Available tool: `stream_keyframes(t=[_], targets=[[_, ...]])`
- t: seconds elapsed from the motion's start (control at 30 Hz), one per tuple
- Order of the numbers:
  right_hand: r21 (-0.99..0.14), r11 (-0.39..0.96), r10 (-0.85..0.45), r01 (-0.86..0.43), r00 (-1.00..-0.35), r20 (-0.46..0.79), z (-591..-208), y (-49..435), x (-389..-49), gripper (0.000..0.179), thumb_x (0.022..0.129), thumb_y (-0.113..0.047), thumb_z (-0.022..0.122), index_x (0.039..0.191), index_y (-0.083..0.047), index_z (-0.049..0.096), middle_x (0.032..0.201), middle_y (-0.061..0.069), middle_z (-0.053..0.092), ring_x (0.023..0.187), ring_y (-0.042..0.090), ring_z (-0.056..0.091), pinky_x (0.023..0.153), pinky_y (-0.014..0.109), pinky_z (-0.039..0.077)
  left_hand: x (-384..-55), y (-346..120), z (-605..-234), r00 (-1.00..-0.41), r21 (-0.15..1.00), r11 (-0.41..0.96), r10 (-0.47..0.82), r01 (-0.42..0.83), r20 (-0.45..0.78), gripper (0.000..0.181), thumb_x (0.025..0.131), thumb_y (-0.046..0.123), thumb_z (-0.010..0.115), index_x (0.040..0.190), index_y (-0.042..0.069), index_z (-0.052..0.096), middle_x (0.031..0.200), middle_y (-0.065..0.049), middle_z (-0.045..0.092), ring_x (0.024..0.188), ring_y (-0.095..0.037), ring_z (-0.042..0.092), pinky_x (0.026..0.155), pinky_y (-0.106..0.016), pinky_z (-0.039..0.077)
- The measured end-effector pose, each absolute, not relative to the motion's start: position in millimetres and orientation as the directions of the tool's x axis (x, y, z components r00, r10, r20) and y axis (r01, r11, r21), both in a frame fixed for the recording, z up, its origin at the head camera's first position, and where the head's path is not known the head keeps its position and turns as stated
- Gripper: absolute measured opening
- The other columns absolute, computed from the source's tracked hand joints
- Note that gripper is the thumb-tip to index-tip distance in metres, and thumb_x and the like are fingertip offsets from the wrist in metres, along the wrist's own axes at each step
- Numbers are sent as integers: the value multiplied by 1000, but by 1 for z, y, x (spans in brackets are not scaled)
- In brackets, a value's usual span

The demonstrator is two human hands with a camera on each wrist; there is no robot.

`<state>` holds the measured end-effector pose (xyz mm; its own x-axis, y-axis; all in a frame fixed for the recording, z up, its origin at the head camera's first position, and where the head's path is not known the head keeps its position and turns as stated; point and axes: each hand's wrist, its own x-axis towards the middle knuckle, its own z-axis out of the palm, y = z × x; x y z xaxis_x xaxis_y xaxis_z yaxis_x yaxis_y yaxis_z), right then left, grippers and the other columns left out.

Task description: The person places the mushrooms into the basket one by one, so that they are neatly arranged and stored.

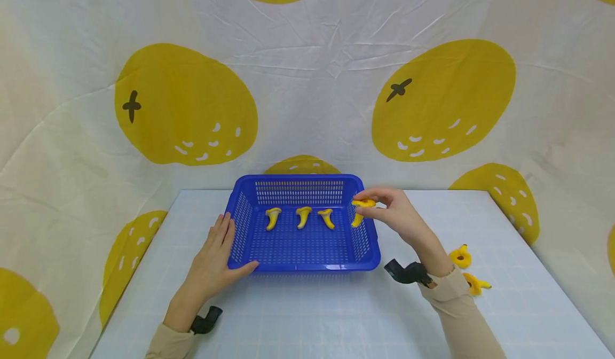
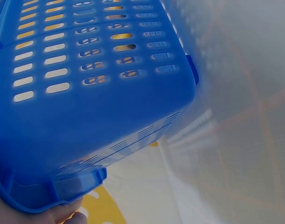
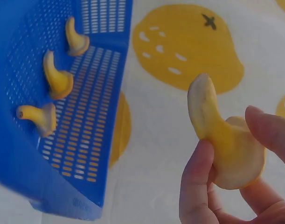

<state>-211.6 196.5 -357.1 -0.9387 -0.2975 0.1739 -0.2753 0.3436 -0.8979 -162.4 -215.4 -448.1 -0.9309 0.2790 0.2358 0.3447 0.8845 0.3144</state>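
My right hand (image 1: 402, 219) pinches a yellow chanterelle mushroom (image 3: 228, 144) between thumb and fingertips, over the right side of a blue plastic basket (image 1: 307, 267). In the head view its stem points down and its cap is up between the fingers. My left hand (image 1: 207, 263) rests at the basket's front left corner, fingers straight along the left rim and thumb spread on the front rim. Inside, three more chanterelles lie in a row: a left one (image 1: 272, 219), a middle one (image 1: 303, 218) and a right one (image 1: 326, 219).
Two further chanterelles lie on the white table to the right, one farther back (image 1: 460, 257) and one nearer (image 1: 474, 284), partly behind the right sleeve. A white cloth with yellow fruit prints (image 1: 307, 108) hangs close behind the basket.
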Motion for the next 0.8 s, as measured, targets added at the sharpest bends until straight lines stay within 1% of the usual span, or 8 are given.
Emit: stream_keyframes(t=[0.1,0.27,0.33,0.53,0.67,0.8], targets=[[-913,309,-317,-266,-934,165,-358,188,-216,28,90,-18,74,114,-4,71,114,11,66,111,28,59,92,42,52,-162,-216,-448,-931,317,884,279,345,236,114,83,65,66,154,-8,16,164,-23,6,151,-36,0,121,-51,12],[-919,286,-339,-273,-926,169,-358,172,-222,25,90,-20,75,110,-5,71,104,12,67,93,29,66,87,41,57,-162,-216,-449,-931,320,882,279,345,234,115,83,65,66,155,-8,15,164,-22,5,152,-32,-4,121,-50,11],[-913,292,-343,-283,-923,176,-356,165,-224,24,90,-21,75,109,-5,71,101,11,67,90,28,65,84,40,57,-163,-216,-449,-931,320,883,279,345,235,114,83,65,66,155,-8,15,164,-22,5,152,-32,-4,121,-50,11],[-902,318,-350,-292,-920,175,-353,147,-229,18,90,-19,75,104,-8,72,101,8,67,91,26,64,83,39,56,-163,-215,-448,-931,317,884,279,345,236,115,83,66,66,155,-8,16,164,-23,6,152,-33,-2,122,-49,10],[-897,316,-361,-309,-914,188,-353,137,-234,17,90,-19,75,102,-8,73,101,7,68,90,25,65,84,41,56,-163,-215,-449,-931,318,883,278,345,237,115,83,66,66,154,-8,16,164,-23,6,152,-33,-2,122,-49,9],[-900,299,-378,-317,-906,193,-351,127,-239,18,90,-22,75,101,-8,73,96,8,70,84,31,67,79,43,58,-163,-215,-450,-929,309,886,278,346,244,115,82,66,66,154,-8,16,164,-22,6,151,-36,1,121,-49,11]])
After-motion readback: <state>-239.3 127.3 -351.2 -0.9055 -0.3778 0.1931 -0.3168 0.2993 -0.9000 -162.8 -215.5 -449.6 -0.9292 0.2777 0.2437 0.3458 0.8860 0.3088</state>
